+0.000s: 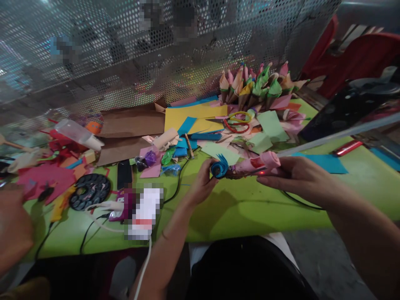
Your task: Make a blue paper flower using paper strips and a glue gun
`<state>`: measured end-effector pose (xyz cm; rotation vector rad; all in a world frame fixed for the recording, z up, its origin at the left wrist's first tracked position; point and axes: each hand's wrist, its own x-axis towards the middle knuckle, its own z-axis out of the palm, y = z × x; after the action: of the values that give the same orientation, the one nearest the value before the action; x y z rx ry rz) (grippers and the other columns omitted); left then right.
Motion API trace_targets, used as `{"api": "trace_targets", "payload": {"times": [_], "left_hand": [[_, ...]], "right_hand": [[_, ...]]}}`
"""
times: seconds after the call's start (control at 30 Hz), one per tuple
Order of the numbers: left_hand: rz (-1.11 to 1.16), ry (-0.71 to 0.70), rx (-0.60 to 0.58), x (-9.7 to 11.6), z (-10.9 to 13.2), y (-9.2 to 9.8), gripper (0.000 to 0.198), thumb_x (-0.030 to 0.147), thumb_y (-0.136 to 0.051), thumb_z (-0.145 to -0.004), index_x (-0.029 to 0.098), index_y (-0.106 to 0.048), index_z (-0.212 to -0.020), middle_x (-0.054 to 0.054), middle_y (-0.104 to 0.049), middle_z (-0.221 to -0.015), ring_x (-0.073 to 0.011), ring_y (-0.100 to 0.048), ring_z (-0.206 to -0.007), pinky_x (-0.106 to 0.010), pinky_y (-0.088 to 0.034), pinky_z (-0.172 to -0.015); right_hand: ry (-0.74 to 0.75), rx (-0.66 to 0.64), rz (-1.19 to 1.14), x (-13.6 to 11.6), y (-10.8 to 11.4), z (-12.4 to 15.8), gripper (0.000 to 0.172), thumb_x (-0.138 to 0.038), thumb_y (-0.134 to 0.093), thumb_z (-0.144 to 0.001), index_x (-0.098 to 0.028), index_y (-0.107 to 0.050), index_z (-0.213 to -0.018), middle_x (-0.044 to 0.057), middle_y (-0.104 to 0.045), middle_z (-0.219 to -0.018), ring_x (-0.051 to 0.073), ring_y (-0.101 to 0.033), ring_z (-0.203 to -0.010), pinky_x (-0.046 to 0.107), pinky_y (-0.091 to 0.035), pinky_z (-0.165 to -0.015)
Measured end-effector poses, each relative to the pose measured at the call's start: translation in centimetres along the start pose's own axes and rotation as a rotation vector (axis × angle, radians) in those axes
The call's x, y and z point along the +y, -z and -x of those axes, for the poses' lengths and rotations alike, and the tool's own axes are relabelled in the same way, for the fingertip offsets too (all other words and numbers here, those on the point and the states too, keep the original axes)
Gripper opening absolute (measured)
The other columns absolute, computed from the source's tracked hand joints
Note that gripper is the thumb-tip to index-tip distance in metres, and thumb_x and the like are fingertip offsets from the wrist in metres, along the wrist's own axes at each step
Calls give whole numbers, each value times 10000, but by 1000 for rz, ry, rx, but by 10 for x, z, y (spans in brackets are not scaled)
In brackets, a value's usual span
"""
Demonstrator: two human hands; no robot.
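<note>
Hands (204, 183) curled, gripping blue paper (219, 167), glue gun (254, 166)

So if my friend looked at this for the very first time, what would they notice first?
Probably the crowd of colorful paper cones, pink, green and yellow, at the back of the bright green table, right of the middle. Next might come the curly blue paper roll in the person's left hand, near the center. Just beside it, the right hand holds a pink tool with a small glowing red light.
</note>
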<state>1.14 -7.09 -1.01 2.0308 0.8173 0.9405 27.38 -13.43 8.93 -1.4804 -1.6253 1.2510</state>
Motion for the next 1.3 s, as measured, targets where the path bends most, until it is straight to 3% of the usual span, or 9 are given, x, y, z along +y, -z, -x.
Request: {"api": "trace_targets", "payload": {"times": [0.1,0.27,0.6,0.97,1.3], "left_hand": [[3,17,-5,1,0,0,423,122,-520,-895,233,-454,-1298,-87,-578,-1251,-209,-569,-1153,-386,-492,-1006],[-28,18,-13,-2,0,0,435,133,-539,-902,230,-445,-1315,-92,-574,-1272,-212,-572,-1161,-390,-492,-1008],[-22,-2,-15,-6,2,1,477,177,-546,-921,216,-414,-1377,-123,-553,-1335,-230,-550,-1239,-423,-455,-1087],[19,-2,-2,-4,1,1,441,181,-542,-926,224,-425,-1349,-117,-544,-1299,-233,-543,-1211,-438,-453,-1078],[44,11,-3,1,-1,1,385,196,-541,-938,214,-433,-1308,-108,-554,-1251,-216,-560,-1160,-408,-482,-1051]], "right_hand": [[-25,-39,-74,-12,-1,-1,493,-657,-831,-632,-190,-716,-741,-38,-425,-593,113,-330,-551,261,-305,-500],[-75,10,-64,-12,-4,-3,588,-747,-802,-583,-191,-702,-748,-32,-431,-603,118,-341,-558,260,-263,-481],[-54,101,66,-2,-7,-2,661,-861,-673,-650,-209,-568,-627,-11,-485,-613,135,-408,-571,285,-317,-520],[-19,84,66,0,-5,-1,615,-827,-663,-704,-212,-635,-703,2,-520,-633,146,-414,-579,296,-317,-521],[9,112,118,-2,-3,1,589,-808,-663,-725,-226,-588,-674,-25,-427,-624,131,-349,-558,296,-295,-521]]}}
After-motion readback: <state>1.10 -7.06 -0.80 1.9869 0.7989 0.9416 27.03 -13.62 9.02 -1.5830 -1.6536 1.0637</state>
